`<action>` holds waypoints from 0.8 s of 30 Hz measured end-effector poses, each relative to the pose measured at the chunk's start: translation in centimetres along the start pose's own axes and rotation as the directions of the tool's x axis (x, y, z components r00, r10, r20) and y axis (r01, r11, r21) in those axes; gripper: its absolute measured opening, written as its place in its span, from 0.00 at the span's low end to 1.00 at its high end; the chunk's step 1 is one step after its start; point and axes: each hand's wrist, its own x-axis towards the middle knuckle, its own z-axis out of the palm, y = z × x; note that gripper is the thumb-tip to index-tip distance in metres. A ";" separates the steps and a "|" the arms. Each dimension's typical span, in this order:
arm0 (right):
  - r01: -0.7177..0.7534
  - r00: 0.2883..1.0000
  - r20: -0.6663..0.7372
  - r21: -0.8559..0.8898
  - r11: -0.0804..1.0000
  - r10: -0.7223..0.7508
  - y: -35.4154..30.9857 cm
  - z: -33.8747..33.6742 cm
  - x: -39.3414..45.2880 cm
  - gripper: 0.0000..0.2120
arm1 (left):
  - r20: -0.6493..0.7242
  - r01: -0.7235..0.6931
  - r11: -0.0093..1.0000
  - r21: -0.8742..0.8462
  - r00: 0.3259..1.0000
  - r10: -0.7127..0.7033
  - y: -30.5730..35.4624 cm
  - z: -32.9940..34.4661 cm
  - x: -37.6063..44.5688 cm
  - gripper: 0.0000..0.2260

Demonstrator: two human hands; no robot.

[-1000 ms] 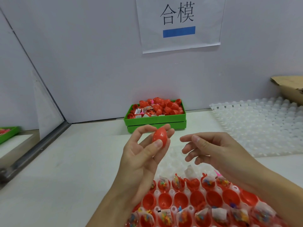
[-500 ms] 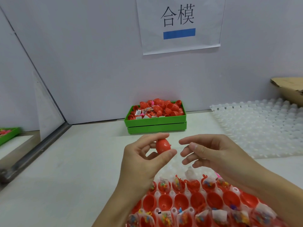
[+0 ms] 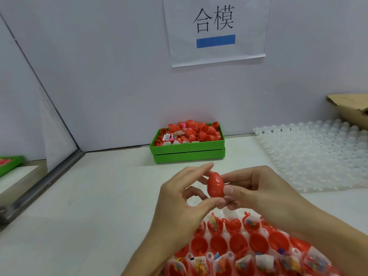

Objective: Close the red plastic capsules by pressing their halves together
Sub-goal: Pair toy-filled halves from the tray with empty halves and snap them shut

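Observation:
A red egg-shaped capsule [image 3: 215,185] with its two halves joined is held upright above the table between both hands. My left hand [image 3: 185,204] pinches it from the left with thumb below and forefinger above. My right hand [image 3: 256,188] pinches it from the right, thumb on its lower side. Below the hands a white cell tray [image 3: 229,253] holds several open red capsule halves [image 3: 219,244], some with small toy packets inside.
A green tray [image 3: 188,150] heaped with red capsules and packets stands against the back wall. An upside-down translucent cell tray [image 3: 318,154] lies at the right, a cardboard box [image 3: 352,108] behind it. A paper sign [image 3: 216,28] hangs on the wall.
My right hand has moved left and taken hold of the capsule, which earlier only my left hand held. The capsule has dropped slightly lower.

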 end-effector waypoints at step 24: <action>0.083 0.997 0.023 -0.137 0.987 -0.080 -0.1 -0.1 0.5 0.08 | 0.094 0.004 0.932 0.364 0.995 -0.041 -0.6 -0.3 -0.3 0.40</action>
